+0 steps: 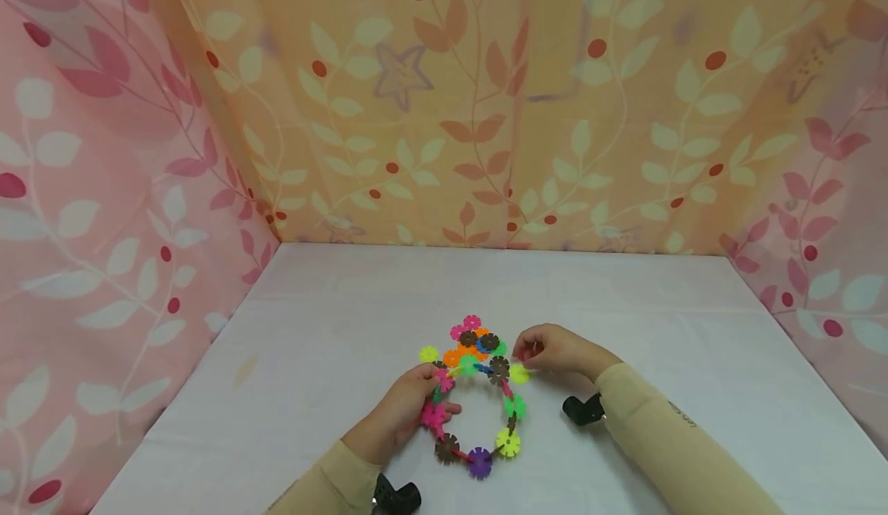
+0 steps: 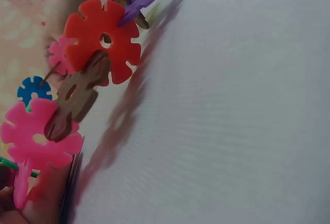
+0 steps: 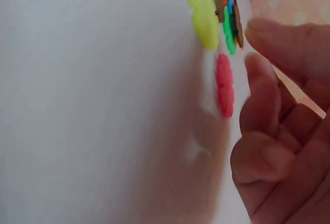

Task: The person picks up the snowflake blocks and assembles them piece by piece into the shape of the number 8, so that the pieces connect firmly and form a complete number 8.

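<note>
A ring of interlocked plastic snowflake discs [image 1: 479,462], in purple, yellow, green, brown, red and pink, stands in front of the person. My left hand [image 1: 398,415] grips its left side by the pink discs. In the left wrist view a red disc [image 2: 103,38], a brown disc [image 2: 77,95] and a pink disc [image 2: 38,136] of it show close up. My right hand [image 1: 555,349] hovers at the right, thumb and forefinger slightly apart with nothing between them and the other fingers loosely curled. A pinkish-red disc [image 3: 225,86] and a yellow disc [image 3: 203,15] are near its fingertips.
Several loose discs in pink [image 1: 472,321], orange [image 1: 452,358] and brown [image 1: 489,341] lie heaped just behind the ring. A white cloth covers the table [image 1: 312,299]. Patterned curtains [image 1: 347,129] close off the back and both sides.
</note>
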`<state>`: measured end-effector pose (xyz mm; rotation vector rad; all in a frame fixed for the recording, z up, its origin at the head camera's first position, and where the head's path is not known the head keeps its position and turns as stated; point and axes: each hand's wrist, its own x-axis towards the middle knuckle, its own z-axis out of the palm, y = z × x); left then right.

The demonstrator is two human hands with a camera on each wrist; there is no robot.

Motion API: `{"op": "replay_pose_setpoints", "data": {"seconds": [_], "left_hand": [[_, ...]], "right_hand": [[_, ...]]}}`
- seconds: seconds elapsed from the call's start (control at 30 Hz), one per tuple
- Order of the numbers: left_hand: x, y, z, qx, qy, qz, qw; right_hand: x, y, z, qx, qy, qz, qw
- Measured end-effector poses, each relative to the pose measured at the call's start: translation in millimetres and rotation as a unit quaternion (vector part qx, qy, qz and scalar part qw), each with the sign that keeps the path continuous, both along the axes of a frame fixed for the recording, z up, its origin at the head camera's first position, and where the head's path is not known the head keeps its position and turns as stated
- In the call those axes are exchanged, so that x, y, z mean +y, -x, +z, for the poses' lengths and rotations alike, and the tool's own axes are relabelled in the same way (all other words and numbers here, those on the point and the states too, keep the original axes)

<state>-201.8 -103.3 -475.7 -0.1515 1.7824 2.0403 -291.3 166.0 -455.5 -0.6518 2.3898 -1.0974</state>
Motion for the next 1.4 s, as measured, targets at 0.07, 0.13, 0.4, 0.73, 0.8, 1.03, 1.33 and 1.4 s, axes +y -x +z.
{"op": "replay_pose_setpoints", "data": {"seconds": [0.07, 0.13, 0.4, 0.73, 0.8, 1.03, 1.33, 1.4], "left_hand": [[-0.1, 2.3, -0.4, -0.003, 0.001, -0.001, 1.0000], [-0.5, 3.4, -0.7, -0.005, 0.008, -0.007, 0.9999], [0.5, 4.6, 3.3, 0.002, 0.080, -0.040, 0.9960], [6.4, 1.3, 4.5, -0.005, 0.104, -0.108, 0.9887], [7.2, 1.1, 4.5, -0.004, 0.093, -0.118, 0.9886], [11.4, 0.9, 8.2, 0.017, 0.102, -0.118, 0.9877], [16.1, -0.4, 6.5, 0.028, 0.113, -0.116, 0.9863], [17.4, -0.7, 6.0, 0.044, 0.115, -0.110, 0.9863]], "right_hand": [[2.8, -1.2, -3.3, 0.015, -0.037, 0.005, 0.9992], [3.3, -3.1, -6.3, 0.034, -0.065, 0.008, 0.9973], [-2.8, -9.2, -9.4, 0.126, -0.098, 0.054, 0.9857], [-7.0, -15.7, -2.4, 0.079, -0.067, 0.080, 0.9915], [-7.9, -18.0, -0.1, 0.066, -0.058, 0.090, 0.9921], [-15.7, -27.9, 8.6, 0.059, -0.012, 0.117, 0.9914], [-22.0, -33.3, 7.3, 0.117, 0.037, 0.114, 0.9858], [-23.0, -33.5, 7.2, 0.136, 0.039, 0.119, 0.9828]]}}
